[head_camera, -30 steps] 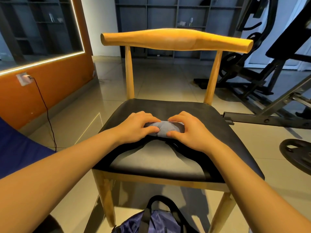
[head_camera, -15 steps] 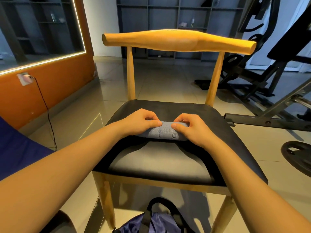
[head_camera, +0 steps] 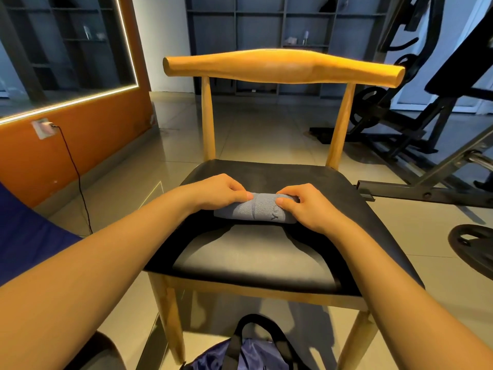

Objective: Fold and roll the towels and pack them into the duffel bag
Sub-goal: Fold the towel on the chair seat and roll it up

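Towel roll (head_camera: 255,210), seemingly soft, light, apt to spring open, sits mid-seat on the chair (head_camera: 253,259), left hand (head_camera: 216,194) and right hand (head_camera: 306,207) clamped on its ends

left hand (head_camera: 213,193) + right hand (head_camera: 306,206) grip rolled towel (head_camera: 253,210) | on chair seat (head_camera: 266,257) | duffel bag (head_camera: 253,353) below

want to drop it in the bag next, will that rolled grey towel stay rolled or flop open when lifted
Probably soft and floppy: the towel is cloth, and only the left hand and right hand pinch it into a roll. Let go, it may unroll. It looks light for its size.
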`<state>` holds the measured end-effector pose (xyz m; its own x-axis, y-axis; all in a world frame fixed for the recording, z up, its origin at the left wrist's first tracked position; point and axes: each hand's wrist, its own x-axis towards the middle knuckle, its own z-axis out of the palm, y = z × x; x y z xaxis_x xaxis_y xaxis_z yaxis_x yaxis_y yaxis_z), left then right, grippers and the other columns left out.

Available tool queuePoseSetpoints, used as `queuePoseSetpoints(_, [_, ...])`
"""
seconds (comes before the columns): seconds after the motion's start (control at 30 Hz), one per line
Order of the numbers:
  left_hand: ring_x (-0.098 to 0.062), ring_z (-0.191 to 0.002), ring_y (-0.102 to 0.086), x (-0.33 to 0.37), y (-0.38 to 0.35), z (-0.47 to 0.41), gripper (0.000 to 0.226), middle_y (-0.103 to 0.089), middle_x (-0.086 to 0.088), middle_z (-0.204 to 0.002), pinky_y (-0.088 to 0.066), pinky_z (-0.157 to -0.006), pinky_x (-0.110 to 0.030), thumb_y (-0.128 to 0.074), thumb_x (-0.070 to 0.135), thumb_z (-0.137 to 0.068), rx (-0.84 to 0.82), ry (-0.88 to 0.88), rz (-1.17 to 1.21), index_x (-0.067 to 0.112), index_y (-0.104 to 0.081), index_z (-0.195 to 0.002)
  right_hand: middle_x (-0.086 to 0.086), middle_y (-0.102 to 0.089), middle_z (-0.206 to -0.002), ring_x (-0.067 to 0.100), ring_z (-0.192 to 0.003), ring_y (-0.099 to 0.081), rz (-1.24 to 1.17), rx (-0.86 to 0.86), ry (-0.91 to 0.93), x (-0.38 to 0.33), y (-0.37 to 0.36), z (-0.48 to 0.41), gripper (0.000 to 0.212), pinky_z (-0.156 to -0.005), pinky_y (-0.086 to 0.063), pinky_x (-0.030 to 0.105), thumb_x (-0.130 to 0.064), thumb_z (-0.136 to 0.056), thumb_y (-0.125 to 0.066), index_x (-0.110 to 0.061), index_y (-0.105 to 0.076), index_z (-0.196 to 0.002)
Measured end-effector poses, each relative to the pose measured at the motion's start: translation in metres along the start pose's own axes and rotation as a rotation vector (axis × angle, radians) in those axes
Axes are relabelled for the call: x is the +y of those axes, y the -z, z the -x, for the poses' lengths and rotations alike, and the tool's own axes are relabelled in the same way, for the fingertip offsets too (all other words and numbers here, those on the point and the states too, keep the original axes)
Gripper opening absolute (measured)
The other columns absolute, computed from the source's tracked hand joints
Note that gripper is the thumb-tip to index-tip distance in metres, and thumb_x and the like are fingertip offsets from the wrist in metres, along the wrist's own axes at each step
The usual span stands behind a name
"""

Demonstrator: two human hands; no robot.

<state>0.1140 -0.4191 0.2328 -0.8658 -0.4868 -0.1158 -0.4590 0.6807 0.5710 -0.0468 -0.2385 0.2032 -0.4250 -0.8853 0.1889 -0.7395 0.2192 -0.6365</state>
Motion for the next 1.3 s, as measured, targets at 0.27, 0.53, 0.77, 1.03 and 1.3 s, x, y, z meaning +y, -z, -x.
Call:
queuePoseSetpoints(0.27, [-0.02,-0.101,-0.069,0.0,0.009,0.005,0.065,-0.074,-0.001,-0.106,-0.056,-0.096,-0.039,-0.058,0.076,-0.082,-0.16,0.149,-0.069,0.019,-0.08,-0.104,0.002,-0.074,-0.099,0.021,-0.098,-0.066,-0.069,-0.046,-0.03,0.0,0.004,-0.001,0.024,-0.079,-0.048,0.027,-0.02,-0.102,-0.054,-0.015,-0.077,-0.106])
queuePoseSetpoints(0.53, [-0.018,-0.094,-0.065,0.003,0.008,0.016,0.044,-0.07,-0.002,-0.099,-0.051,-0.085,-0.031,-0.061,0.06,-0.091,-0.199,0.07,-0.015,0.018,-0.075,-0.094,-0.001,-0.075,-0.098,0.018,-0.098,-0.067,-0.104,-0.058,-0.045,-0.007,0.006,0.007,0.022,-0.08,-0.051,0.027,-0.021,-0.102,-0.057,-0.019,-0.079,-0.103])
queuePoseSetpoints(0.77, [-0.02,-0.079,-0.058,0.0,0.0,0.031,0.062,-0.066,-0.02,-0.093,-0.045,-0.071,-0.032,-0.059,0.065,-0.09,-0.108,-0.035,-0.048,0.004,-0.073,-0.095,-0.003,-0.074,-0.102,0.015,-0.1,-0.066,-0.131,-0.075,-0.058,-0.013,0.009,0.02,0.022,-0.081,-0.051,0.026,-0.022,-0.103,-0.057,-0.021,-0.078,-0.108])
queuePoseSetpoints(1.03, [-0.018,-0.073,-0.051,0.008,-0.009,0.051,0.065,-0.056,-0.009,-0.082,-0.04,-0.068,-0.03,-0.053,0.066,-0.093,-0.063,-0.102,-0.147,0.003,-0.068,-0.098,-0.009,-0.073,-0.099,0.002,-0.088,-0.063,-0.219,-0.058,-0.069,-0.02,0.012,0.039,0.021,-0.071,-0.047,0.013,-0.019,-0.103,-0.056,-0.022,-0.076,-0.108])
queuePoseSetpoints(1.3, [-0.021,-0.074,-0.056,0.008,-0.008,0.066,0.059,-0.066,-0.018,-0.089,-0.044,-0.068,-0.033,-0.06,0.066,-0.088,0.049,-0.123,-0.114,0.008,-0.07,-0.09,-0.001,-0.077,-0.102,0.016,-0.102,-0.07,-0.408,-0.047,-0.103,-0.023,0.008,0.058,0.015,-0.09,-0.055,0.029,-0.02,-0.1,-0.063,-0.021,-0.077,-0.104])
